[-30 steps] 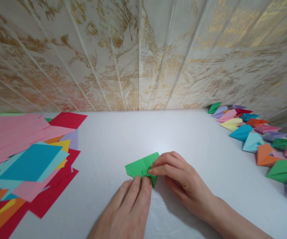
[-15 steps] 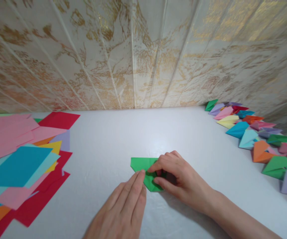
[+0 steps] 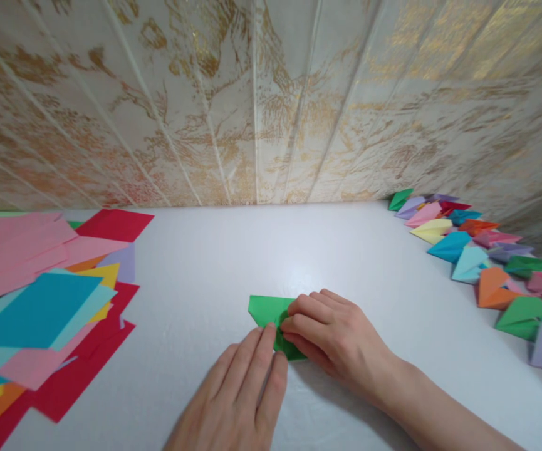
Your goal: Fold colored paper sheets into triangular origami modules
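A small piece of folded green paper (image 3: 265, 306) lies on the white table, its left end narrowing to an angled edge. From the lower left my left hand (image 3: 239, 391) rests flat, fingers stretched out, with its fingertips on the paper's lower left edge. My right hand (image 3: 339, 332) covers the paper's right side, its fingers bent and drawn together on the fold. That hand hides the right end of the paper and whatever part sits between the fingers.
Loose coloured sheets lie piled on the left, with a blue sheet (image 3: 40, 310) on top and red paper (image 3: 87, 369) under it. Along the right edge stand rows of folded paper pieces, among them an orange one (image 3: 491, 288). A patterned wall (image 3: 256, 125) closes off the back.
My right hand's fingers have closed together over the paper, where thumb and index were spread before. My left hand has shifted slightly right. The paper has hardly moved.
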Tool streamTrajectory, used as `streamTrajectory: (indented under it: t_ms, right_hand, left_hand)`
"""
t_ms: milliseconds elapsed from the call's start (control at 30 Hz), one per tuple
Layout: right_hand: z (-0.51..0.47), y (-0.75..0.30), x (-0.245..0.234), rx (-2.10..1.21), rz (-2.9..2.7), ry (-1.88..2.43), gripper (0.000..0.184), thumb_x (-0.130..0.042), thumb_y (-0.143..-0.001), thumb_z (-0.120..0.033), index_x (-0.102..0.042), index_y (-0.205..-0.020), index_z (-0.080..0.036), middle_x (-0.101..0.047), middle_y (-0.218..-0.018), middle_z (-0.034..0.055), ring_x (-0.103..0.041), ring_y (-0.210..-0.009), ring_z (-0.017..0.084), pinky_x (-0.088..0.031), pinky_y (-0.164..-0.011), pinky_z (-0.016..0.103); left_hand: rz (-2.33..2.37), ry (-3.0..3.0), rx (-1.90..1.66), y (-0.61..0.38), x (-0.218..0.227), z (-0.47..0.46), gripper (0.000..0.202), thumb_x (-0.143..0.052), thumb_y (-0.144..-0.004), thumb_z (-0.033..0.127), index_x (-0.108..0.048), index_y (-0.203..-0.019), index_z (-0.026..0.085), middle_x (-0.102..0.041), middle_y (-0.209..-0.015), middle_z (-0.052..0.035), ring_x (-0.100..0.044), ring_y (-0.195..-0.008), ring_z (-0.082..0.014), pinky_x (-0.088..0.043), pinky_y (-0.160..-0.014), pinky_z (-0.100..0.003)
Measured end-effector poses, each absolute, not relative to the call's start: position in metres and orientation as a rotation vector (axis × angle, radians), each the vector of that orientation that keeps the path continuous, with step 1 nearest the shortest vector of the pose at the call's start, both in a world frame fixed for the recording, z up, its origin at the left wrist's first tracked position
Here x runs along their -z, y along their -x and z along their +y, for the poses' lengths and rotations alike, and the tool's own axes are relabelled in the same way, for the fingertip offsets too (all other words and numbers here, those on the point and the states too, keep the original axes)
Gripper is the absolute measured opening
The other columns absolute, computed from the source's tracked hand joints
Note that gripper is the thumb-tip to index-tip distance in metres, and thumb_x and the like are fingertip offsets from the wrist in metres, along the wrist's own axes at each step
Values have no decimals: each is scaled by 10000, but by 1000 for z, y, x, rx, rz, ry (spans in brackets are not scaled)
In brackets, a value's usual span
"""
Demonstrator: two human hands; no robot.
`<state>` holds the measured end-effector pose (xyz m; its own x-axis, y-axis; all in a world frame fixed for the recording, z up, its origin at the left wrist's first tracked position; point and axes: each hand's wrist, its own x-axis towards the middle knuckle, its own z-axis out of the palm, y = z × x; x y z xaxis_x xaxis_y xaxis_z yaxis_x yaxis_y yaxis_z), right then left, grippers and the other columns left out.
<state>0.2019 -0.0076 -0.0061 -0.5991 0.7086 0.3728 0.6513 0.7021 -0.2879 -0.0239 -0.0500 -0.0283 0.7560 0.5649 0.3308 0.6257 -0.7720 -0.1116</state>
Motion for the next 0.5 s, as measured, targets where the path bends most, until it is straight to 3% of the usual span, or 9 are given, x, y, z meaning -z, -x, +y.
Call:
streamTrajectory:
  t_ms: [500]
  right_hand:
    - [-9, -198, 7, -240, -2372, 1122, 242, -436, -997, -151, -591, -814, -185, -606, -772, 20, -480, -620, 151, -385, -626, 259]
  left_hand:
    - [-977, 2751, 363, 24, 22, -46, 456, -440, -936, 177, -548, -1373, 246, -610, -1363, -68, -519, -1279, -231, -409, -1056, -324]
